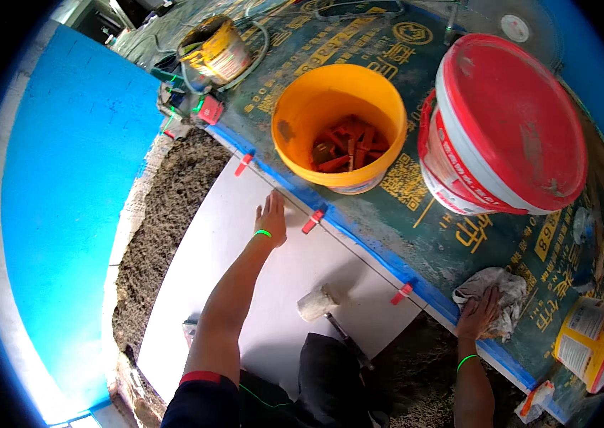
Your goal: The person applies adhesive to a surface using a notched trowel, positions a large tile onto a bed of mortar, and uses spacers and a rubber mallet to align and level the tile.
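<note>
My left hand (271,220) lies flat on a large white tile (195,285), fingers stretched out near its upper edge, holding nothing. At the right, my right hand (479,315) is on a crumpled grey-white rag (505,289), its fingers pressed into the cloth on the green printed sheet. A mallet (318,302) with a whitish head and dark handle rests on the tile between my arms, beside my knee. Red tile-levelling wedges (313,221) sit along the seam between the tile and the blue-taped edge (366,246).
A yellow bucket (288,143) holds several red wedges. Right of it stands a large red-lidded bucket (516,121). A smaller yellow tub (591,342) lies at far right, a dirty yellow bucket (220,53) at far left. Rough mortar (163,214) borders the blue wall (74,143).
</note>
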`<state>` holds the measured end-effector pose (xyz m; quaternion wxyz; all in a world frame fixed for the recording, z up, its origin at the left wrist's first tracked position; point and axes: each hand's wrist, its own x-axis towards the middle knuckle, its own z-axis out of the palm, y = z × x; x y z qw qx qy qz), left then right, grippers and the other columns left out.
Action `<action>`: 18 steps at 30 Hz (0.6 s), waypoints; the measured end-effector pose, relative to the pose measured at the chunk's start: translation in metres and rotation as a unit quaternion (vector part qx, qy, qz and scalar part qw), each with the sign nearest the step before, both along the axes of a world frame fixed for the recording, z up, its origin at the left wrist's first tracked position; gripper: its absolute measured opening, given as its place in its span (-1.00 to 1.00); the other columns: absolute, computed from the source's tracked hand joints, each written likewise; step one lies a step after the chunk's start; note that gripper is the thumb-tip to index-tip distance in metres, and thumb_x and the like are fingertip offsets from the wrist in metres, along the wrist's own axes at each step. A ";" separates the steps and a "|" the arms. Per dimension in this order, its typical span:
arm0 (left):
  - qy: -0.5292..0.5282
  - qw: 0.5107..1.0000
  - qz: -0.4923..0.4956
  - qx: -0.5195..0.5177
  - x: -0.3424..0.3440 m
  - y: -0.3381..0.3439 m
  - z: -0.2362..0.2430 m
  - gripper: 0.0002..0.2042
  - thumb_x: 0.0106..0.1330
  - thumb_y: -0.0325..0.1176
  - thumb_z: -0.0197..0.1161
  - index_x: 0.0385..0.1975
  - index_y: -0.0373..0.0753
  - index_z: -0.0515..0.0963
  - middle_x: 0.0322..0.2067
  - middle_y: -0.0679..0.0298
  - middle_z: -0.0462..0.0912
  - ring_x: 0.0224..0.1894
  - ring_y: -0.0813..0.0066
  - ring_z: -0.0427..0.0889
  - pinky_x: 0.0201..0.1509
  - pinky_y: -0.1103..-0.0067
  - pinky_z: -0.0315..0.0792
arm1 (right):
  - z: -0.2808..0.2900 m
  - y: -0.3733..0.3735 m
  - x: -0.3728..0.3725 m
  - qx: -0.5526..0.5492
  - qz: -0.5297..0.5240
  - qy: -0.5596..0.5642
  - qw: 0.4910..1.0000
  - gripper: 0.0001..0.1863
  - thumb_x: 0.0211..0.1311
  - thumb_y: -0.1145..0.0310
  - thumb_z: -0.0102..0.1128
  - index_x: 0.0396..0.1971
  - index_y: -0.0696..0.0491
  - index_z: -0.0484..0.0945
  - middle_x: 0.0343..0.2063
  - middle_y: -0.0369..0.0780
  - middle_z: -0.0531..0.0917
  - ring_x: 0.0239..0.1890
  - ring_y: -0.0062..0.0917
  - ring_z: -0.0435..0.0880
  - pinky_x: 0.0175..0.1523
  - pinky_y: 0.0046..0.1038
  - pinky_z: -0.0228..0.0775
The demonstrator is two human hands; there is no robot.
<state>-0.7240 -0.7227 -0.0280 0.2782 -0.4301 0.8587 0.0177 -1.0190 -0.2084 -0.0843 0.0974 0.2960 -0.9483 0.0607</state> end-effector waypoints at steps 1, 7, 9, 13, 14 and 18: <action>-0.009 1.000 -0.006 -0.002 0.002 -0.004 0.003 -0.14 0.17 -0.44 0.11 0.45 -0.36 -0.23 0.49 0.03 -0.26 0.53 0.15 -0.15 0.50 0.15 -0.07 | 0.001 -0.003 0.003 -0.007 0.002 -0.005 1.000 -0.44 0.51 0.05 -0.22 0.39 -0.03 0.16 0.40 -0.21 0.18 0.45 -0.27 0.09 0.47 -0.09 -0.06; -0.006 1.000 0.016 0.009 -0.016 0.002 0.001 -0.17 0.21 -0.48 0.04 0.45 -0.35 -0.29 0.49 0.04 -0.28 0.53 0.16 -0.16 0.51 0.20 -0.08 | -0.002 0.004 -0.004 0.016 -0.003 -0.005 1.000 -0.42 0.52 0.00 -0.30 0.40 -0.02 0.16 0.41 -0.22 0.17 0.46 -0.28 0.07 0.47 -0.09 -0.05; 0.001 1.000 -0.007 0.006 -0.007 0.004 0.002 -0.17 0.19 -0.50 0.04 0.46 -0.29 -0.24 0.50 0.08 -0.27 0.52 0.15 -0.15 0.51 0.19 -0.08 | 0.000 0.004 -0.004 0.010 -0.003 -0.007 1.000 -0.41 0.52 -0.02 -0.32 0.40 -0.02 0.17 0.41 -0.22 0.17 0.47 -0.28 0.06 0.46 -0.08 -0.04; 0.209 0.977 0.017 0.038 0.073 0.029 -0.009 -0.24 0.15 -0.53 0.02 0.44 -0.14 0.01 0.48 0.23 -0.08 0.51 0.23 -0.08 0.49 0.14 -0.06 | -0.002 -0.001 0.000 0.035 -0.008 -0.005 0.999 -0.42 0.52 -0.01 -0.32 0.40 -0.02 0.16 0.42 -0.23 0.16 0.47 -0.28 0.05 0.46 -0.08 -0.06; 0.239 0.968 0.073 0.024 0.092 0.048 -0.016 -0.32 0.23 -0.46 0.03 0.42 -0.15 0.07 0.47 0.24 -0.01 0.51 0.25 -0.07 0.49 0.12 -0.09 | -0.004 0.003 -0.004 0.045 -0.014 -0.003 0.999 -0.42 0.53 0.00 -0.32 0.40 -0.03 0.16 0.42 -0.23 0.15 0.47 -0.28 0.05 0.47 -0.08 -0.06; 0.249 0.919 0.273 -0.136 0.196 0.148 -0.046 -0.40 0.39 -0.20 -0.01 0.39 -0.28 0.09 0.44 0.07 0.04 0.49 0.13 -0.03 0.47 0.16 -0.13 | 0.000 0.004 -0.010 0.044 -0.015 -0.018 0.999 -0.41 0.54 -0.01 -0.40 0.37 0.03 0.21 0.42 -0.19 0.14 0.46 -0.25 0.07 0.47 -0.06 -0.10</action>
